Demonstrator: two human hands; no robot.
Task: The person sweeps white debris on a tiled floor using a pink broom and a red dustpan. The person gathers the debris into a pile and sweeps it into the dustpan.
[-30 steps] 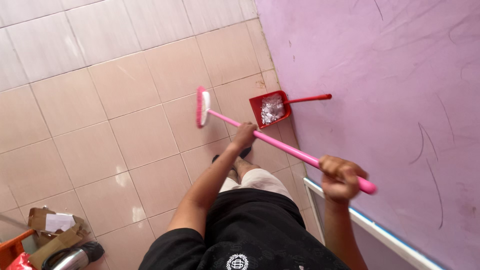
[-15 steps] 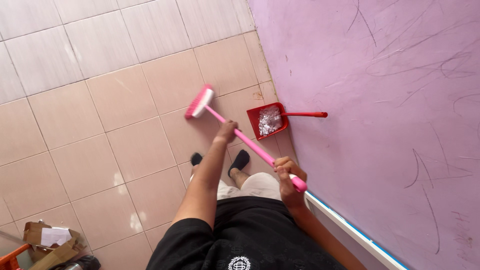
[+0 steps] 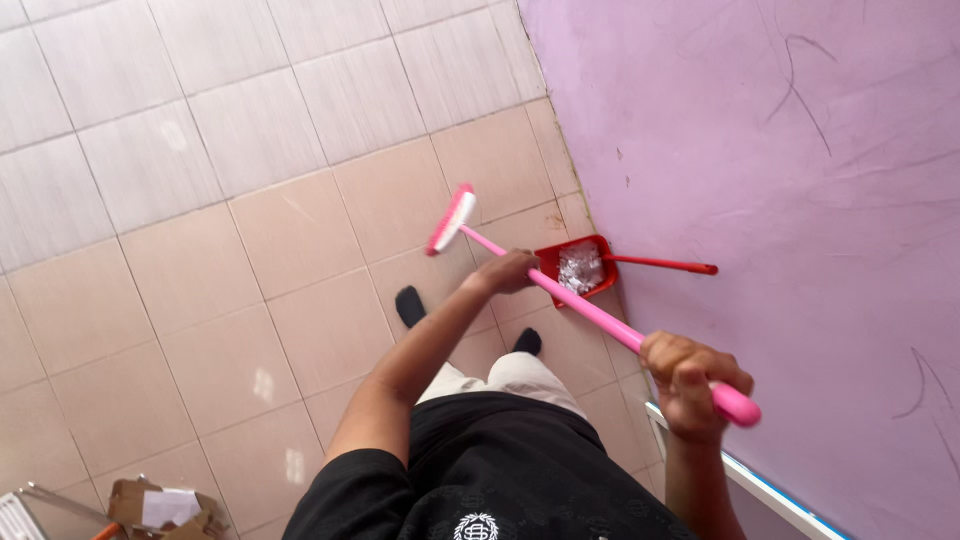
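— Which way does the pink broom (image 3: pixel 560 295) point?

— Its long handle runs on a slant, brush head toward the open tiled floor (image 3: pixel 200 200), handle tip back toward the person, beside the purple wall (image 3: pixel 800 150).

— And the grip?

— The left hand (image 3: pixel 508 271) is closed around the handle partway down; the right hand (image 3: pixel 690 385) is clenched near the tip.

— Where is there room?

— The red dustpan (image 3: pixel 585 268) with pale scraps sits at the floor's edge against the wall, just behind the handle. Away from the wall the tiles lie open; cardboard scraps (image 3: pixel 160 505) lie at the near corner.
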